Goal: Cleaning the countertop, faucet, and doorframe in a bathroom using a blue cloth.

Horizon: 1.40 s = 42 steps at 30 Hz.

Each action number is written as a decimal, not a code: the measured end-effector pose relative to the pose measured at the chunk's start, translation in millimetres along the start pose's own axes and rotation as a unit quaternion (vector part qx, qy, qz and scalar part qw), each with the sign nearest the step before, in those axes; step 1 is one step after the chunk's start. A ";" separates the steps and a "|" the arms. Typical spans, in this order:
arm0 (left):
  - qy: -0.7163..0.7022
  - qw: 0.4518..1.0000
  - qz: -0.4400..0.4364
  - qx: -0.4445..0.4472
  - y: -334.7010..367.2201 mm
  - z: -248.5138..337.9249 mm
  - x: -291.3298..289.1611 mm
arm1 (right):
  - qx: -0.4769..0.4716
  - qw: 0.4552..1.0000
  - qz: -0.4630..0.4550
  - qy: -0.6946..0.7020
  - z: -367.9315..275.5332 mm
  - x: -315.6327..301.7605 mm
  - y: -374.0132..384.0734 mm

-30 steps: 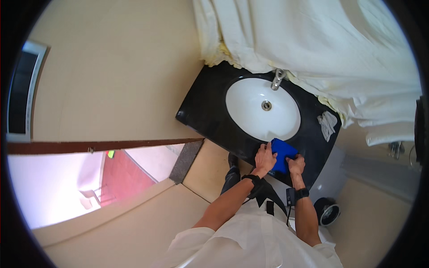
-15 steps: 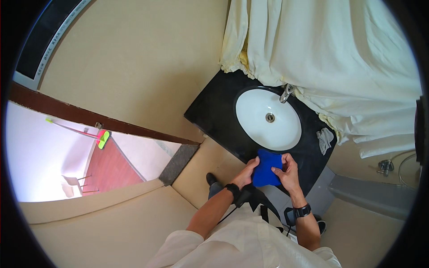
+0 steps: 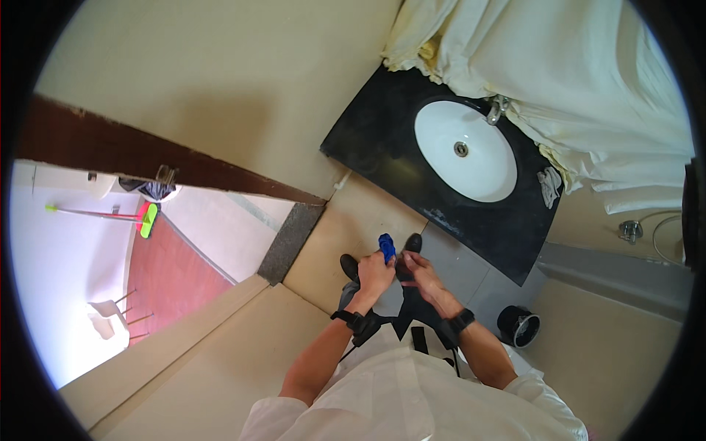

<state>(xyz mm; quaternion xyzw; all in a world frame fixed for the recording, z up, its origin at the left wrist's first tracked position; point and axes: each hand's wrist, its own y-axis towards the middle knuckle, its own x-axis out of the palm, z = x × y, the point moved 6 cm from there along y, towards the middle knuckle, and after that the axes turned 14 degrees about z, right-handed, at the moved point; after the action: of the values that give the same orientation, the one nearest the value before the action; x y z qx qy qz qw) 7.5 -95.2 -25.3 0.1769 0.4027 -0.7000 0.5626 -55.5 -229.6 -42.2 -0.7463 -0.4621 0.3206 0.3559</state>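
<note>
A blue cloth (image 3: 387, 248), crumpled into a small bundle, sticks out from the closed fingers of my left hand (image 3: 375, 277). Close on its right is my right hand (image 3: 426, 278), its thumb and fingers apart, with nothing visible between them. Both hands are low in front of my body, above my shoes and short of the front edge of the black countertop (image 3: 382, 140). Set into that counter is a white oval sink (image 3: 471, 173) with a chrome faucet (image 3: 498, 110) at its back rim. The counter's front edge looks wet in places.
A grey rag (image 3: 548, 187) lies at the counter's right end. A black bucket (image 3: 518, 327) stands on the floor at right. White curtains (image 3: 588, 95) hang behind the sink. Through the doorway at left are a green-and-red broom (image 3: 147, 220), a chair (image 3: 109, 320) and a bagged bin (image 3: 154, 189).
My hands have drawn back from the counter edge, leftward. The blue cloth, spread between both hands before, is now bunched in my left; my right has let go. The view has shifted.
</note>
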 end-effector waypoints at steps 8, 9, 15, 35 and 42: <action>-0.021 0.990 0.133 0.030 -6.4 -25.7 -26.2 | 0.153 0.928 -0.187 0.285 42.6 102.0 34.1; -0.020 0.990 0.138 0.025 -4.9 -29.8 -28.5 | 0.179 0.909 -0.229 0.298 42.6 111.0 37.4; -0.093 0.963 0.183 0.175 23.8 -50.8 -60.6 | 0.116 0.880 -0.322 0.330 10.8 157.3 101.8; -0.143 0.526 0.723 0.424 194.1 -202.0 -141.1 | -0.877 0.444 0.137 0.126 -122.3 337.3 137.2; -0.063 0.509 0.716 0.474 183.4 -183.9 -128.5 | -0.855 0.498 0.116 0.092 -14.7 352.1 275.1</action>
<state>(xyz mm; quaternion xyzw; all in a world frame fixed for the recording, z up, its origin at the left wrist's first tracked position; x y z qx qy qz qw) 179.5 120.2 -114.9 0.6007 -0.2886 -0.1557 0.7291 212.6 2.3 -314.6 -0.7587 -0.3848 -0.2627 -0.4553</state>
